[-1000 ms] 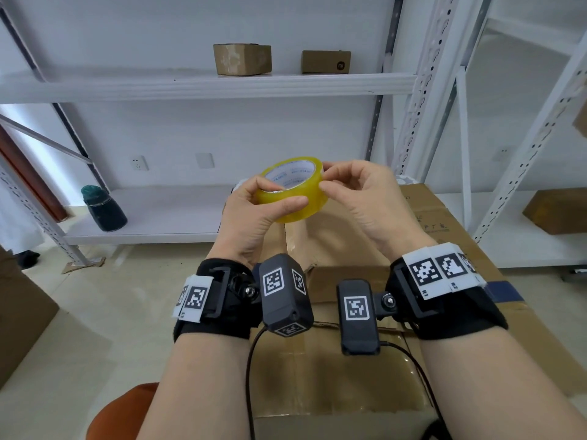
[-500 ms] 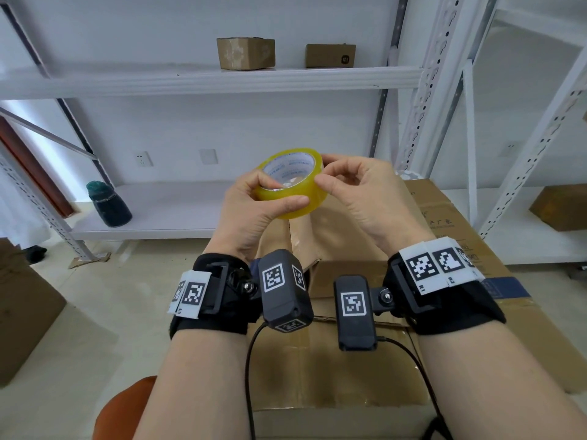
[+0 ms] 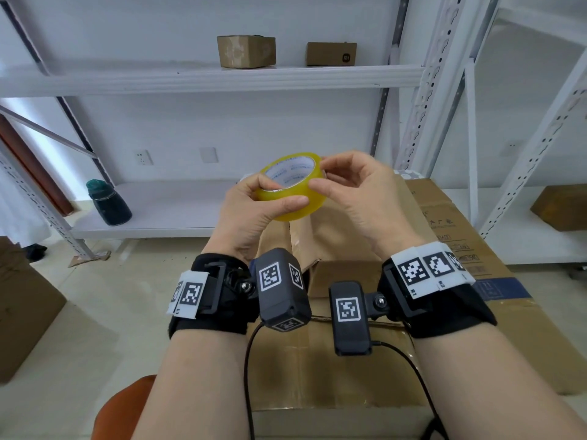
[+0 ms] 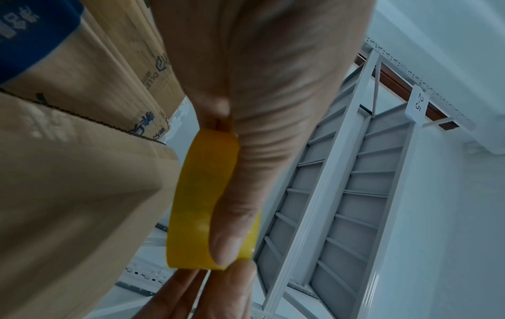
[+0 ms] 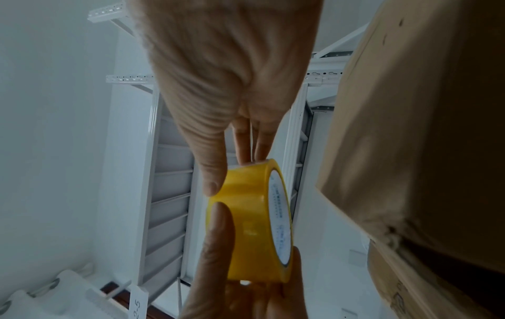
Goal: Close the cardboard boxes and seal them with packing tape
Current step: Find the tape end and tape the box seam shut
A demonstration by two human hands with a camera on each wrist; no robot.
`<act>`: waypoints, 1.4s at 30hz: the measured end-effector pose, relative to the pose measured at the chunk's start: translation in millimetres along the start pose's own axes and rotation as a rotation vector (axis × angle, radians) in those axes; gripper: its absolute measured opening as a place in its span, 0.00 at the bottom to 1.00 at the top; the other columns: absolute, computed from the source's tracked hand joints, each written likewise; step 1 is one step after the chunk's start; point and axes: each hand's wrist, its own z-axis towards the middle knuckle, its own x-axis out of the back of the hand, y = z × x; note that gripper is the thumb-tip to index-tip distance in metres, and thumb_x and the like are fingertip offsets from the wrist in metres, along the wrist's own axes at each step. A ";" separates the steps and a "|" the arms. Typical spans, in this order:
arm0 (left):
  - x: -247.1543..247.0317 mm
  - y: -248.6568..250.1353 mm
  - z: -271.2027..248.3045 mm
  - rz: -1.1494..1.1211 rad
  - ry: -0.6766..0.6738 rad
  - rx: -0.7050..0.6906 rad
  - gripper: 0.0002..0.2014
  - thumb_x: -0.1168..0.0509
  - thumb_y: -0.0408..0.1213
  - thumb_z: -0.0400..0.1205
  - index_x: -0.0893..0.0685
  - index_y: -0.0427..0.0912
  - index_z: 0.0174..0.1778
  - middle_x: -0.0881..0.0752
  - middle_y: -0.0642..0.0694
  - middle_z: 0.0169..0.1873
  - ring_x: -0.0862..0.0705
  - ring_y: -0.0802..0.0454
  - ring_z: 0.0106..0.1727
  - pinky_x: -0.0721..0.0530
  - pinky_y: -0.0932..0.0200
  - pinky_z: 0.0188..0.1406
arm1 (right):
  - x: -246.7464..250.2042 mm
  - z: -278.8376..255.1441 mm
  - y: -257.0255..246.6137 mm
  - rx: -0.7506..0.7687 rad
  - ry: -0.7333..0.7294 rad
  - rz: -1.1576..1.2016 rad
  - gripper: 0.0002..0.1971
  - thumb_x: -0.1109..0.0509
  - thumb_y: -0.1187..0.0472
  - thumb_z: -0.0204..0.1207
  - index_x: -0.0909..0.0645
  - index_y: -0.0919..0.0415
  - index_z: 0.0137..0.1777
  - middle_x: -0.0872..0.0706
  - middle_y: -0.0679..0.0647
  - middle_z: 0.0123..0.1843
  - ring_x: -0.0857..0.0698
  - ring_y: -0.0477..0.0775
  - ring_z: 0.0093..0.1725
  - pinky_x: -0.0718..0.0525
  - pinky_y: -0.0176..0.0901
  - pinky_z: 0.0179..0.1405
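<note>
Both hands, L [image 3: 251, 214] & R [image 3: 359, 198], are curled on yellow tape roll [image 3: 293, 185], held above cardboard box [image 3: 333, 369], white shelving [image 3: 203, 79] at far wall.

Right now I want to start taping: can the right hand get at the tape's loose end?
Probably yes: the right hand already touches the tape roll, which the left hand grips in mid-air. Nothing blocks it, though no loose end shows.
</note>
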 end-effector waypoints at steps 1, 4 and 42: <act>0.8 -1.2 0.4 -0.009 -0.008 0.010 0.24 0.14 0.31 0.50 0.24 0.46 0.28 0.12 0.39 0.50 0.12 0.49 0.46 0.16 0.60 0.38 | 0.9 0.6 -1.3 -0.008 0.024 -0.004 0.13 0.20 0.71 0.64 0.17 0.56 0.41 0.11 0.53 0.48 0.12 0.50 0.50 0.15 0.38 0.55; 3.4 -3.4 0.2 -0.037 -0.033 0.043 0.26 0.12 0.45 0.42 0.21 0.49 0.25 0.14 0.34 0.53 0.13 0.43 0.52 0.16 0.52 0.45 | 4.6 2.3 -4.6 -0.047 0.023 0.018 0.10 0.21 0.73 0.65 0.17 0.60 0.38 0.11 0.53 0.47 0.12 0.45 0.46 0.15 0.35 0.51; 6.5 -7.4 1.3 0.114 -0.010 -0.035 0.19 0.16 0.44 0.47 0.20 0.51 0.24 0.13 0.40 0.48 0.14 0.50 0.47 0.17 0.58 0.40 | 5.5 -1.6 5.6 -0.044 0.076 -0.046 0.07 0.28 0.72 0.74 0.18 0.62 0.37 0.12 0.56 0.50 0.13 0.44 0.46 0.17 0.29 0.46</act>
